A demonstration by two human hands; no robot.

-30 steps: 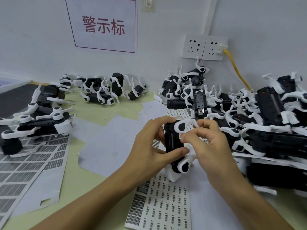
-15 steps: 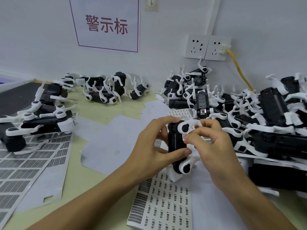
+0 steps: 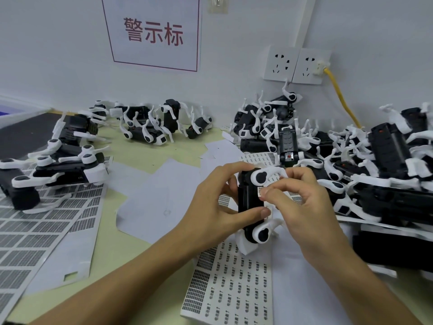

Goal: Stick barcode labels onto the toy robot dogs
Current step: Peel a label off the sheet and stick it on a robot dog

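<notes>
We see the left hand [image 3: 210,207] gripping a black-and-white dog [image 3: 249,202] upright over a label sheet [image 3: 232,292], while the right hand [image 3: 302,202] pinches a small label [image 3: 260,191] against its side; a pile of dogs [image 3: 375,165] lies to the right

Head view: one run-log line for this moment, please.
step: labelling | left hand: holds toy robot dog | right hand: pinches barcode label at dog's side | label sheet: on table below

A pale grey wall [image 3: 46,55] carries a red-lettered sign [image 3: 154,31] and twin sockets [image 3: 296,65] above a yellow-green tabletop [image 3: 131,158].
</notes>
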